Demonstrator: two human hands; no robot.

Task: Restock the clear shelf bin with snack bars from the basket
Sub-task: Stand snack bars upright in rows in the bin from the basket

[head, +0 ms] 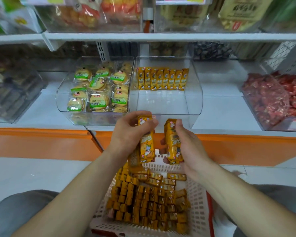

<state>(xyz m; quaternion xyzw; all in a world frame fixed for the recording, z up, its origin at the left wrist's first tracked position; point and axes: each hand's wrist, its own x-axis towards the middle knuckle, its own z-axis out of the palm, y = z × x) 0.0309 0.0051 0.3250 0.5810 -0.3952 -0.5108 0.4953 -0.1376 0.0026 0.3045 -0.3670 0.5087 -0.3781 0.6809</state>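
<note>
A clear shelf bin (pixel 194 93) stands on the white shelf with a row of several yellow snack bars (pixel 162 79) upright at its back; its front half is bare. Below it, a white perforated basket (pixel 197 199) holds many yellow snack bars (pixel 143 199). Above the basket's far rim, my left hand (pixel 126 132) grips yellow snack bars (pixel 147 147) and my right hand (pixel 188 142) grips another bunch of yellow bars (pixel 172 141). Both hands are just below the bin's front edge.
A clear bin of green-labelled round cakes (pixel 96 89) sits left of the target bin. A bin of red-wrapped sweets (pixel 277 98) is at the right, a dark-filled bin (pixel 12 89) at the left. An upper shelf (pixel 143 37) overhangs. An orange band (pixel 41 142) fronts the shelf.
</note>
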